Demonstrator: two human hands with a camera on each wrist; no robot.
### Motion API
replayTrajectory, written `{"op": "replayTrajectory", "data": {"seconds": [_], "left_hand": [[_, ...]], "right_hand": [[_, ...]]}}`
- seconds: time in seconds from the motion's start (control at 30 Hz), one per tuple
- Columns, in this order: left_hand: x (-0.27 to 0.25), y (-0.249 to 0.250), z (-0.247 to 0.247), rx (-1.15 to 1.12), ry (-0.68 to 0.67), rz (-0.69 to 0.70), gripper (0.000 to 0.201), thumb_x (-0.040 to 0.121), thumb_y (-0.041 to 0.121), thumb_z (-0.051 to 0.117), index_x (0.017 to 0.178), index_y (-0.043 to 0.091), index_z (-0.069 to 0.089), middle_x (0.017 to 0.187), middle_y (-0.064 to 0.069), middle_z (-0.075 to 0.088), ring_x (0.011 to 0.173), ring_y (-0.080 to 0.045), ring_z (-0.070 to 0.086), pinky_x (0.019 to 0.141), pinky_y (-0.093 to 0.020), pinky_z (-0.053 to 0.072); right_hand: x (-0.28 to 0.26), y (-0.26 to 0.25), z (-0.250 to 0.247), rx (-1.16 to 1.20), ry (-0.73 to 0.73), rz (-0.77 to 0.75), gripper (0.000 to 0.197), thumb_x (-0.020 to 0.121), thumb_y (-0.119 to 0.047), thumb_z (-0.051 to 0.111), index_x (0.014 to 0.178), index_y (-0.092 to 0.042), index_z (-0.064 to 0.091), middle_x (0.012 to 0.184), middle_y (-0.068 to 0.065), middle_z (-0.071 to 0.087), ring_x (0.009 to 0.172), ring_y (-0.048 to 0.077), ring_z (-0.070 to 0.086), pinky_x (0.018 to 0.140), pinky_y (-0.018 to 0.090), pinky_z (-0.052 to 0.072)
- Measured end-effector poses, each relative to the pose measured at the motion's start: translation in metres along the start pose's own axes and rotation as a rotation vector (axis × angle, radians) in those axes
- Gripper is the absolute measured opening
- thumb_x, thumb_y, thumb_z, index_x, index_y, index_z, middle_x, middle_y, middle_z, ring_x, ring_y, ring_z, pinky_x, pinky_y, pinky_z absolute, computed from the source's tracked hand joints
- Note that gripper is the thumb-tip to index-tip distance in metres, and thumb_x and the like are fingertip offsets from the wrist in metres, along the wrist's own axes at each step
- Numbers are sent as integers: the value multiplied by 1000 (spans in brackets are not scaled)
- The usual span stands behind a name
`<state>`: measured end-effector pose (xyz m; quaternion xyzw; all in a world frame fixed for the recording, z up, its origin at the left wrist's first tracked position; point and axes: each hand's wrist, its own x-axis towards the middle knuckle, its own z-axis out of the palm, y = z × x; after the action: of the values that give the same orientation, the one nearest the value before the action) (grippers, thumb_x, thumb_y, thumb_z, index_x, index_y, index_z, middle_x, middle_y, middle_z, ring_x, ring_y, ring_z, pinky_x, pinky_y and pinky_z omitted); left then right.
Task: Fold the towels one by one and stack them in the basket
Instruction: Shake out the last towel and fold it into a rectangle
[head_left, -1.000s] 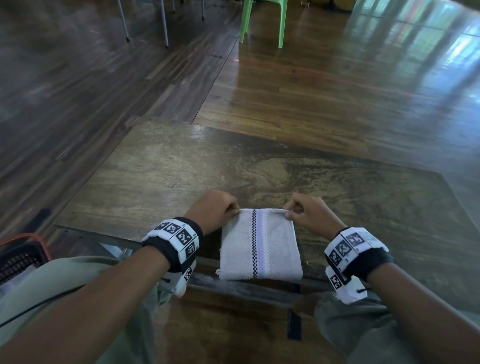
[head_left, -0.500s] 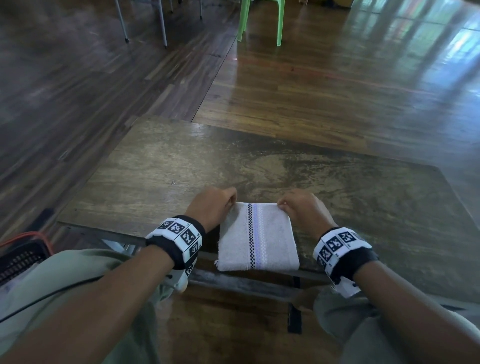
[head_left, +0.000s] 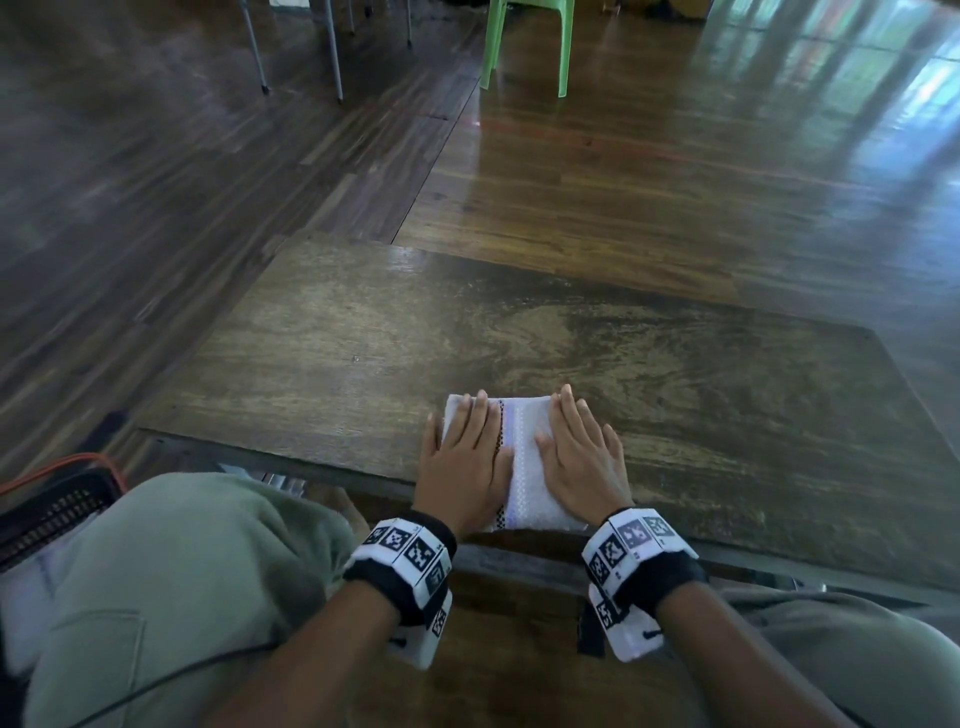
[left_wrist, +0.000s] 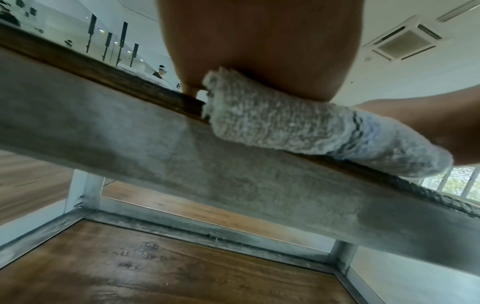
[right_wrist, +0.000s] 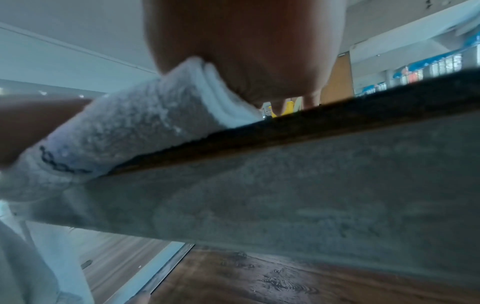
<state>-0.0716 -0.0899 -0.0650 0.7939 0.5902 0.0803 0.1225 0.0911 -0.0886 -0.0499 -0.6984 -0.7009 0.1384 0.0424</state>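
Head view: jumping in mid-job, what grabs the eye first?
Both hands, the left hand and right hand, press flat on a folded white towel at the wooden table's near edge. A black basket sits low at the left, a green chair stands far back.

towel (head_left: 524, 467): nubbly white terry cloth, matt (woven stripe down the middle) | table (head_left: 467, 332): worn, streaked wood top, dull sheen; frame (left_wrist: 233, 185): grey matt metal | floor (head_left: 675, 182), upper frame: glossy wood | chair (head_left: 524, 47): green plastic
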Motion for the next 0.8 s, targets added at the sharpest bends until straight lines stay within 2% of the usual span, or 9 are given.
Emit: {"op": "replayTrajectory", "data": {"seconds": [0.1,0.23,0.37,0.43,0.47,0.53,0.6,0.7,0.8], "left_hand": [[0,-3,-1,-37,-3,-44,61,96,44,7,150,16,4,159,0,-4,145,-12,-9,115,-46,-8],[-1,-11,-7,-95,1,-102,59,99,44,15,150,17,4,159,0,-6,145,-17,-8,117,-46,-6],[-1,-20,-14,-132,-52,-182,61,99,45,14,151,15,-1,159,-3,-5,145,-20,-9,117,-46,-7],[-2,-21,-19,-169,-65,-233,62,99,44,16,151,13,1,159,-5,2,146,-21,-5,117,-46,-5],[-3,-21,-22,-195,-51,-250,62,98,43,19,150,12,4,159,-6,8,146,-22,0,118,-46,-2],[-6,-19,-28,-240,20,-283,63,97,42,28,149,10,13,153,-9,25,142,-25,19,116,-46,13],[-8,-19,-32,-271,95,-323,65,93,43,39,144,7,22,140,-11,44,129,-28,38,106,-47,32],[-8,-18,-34,-376,85,-369,57,87,42,51,129,6,37,120,-11,56,109,-28,52,90,-46,46],[-9,-17,-33,-480,12,-404,42,86,37,57,117,11,46,113,-7,58,103,-24,56,87,-44,49]], "right_hand": [[2,2,4,22,-7,22,58,98,-45,13,149,-22,-4,158,-7,-11,145,16,-8,118,46,2],[2,5,5,95,19,35,55,99,-43,13,149,-26,-1,158,-8,-7,145,15,-11,117,47,-3],[-2,10,3,215,47,94,55,99,-41,17,150,-24,8,158,-6,10,145,14,-7,117,44,-5],[-3,13,-1,256,61,151,57,97,-45,23,148,-18,21,156,-2,21,145,16,2,117,44,0],[-4,14,-4,262,68,177,56,96,-46,28,144,-16,30,152,1,27,143,19,10,116,45,5],[-6,18,-10,268,81,224,49,93,-49,35,130,-19,49,141,3,39,134,24,24,112,49,15],[-9,20,-14,282,64,238,40,91,-50,38,111,-26,63,132,2,45,127,24,28,108,49,21],[-17,17,-15,300,29,269,33,89,-49,43,100,-30,68,128,-2,45,124,23,28,104,46,22],[-22,11,-12,369,61,323,31,83,-50,50,73,-26,67,113,-2,56,117,25,37,98,46,27]]}}
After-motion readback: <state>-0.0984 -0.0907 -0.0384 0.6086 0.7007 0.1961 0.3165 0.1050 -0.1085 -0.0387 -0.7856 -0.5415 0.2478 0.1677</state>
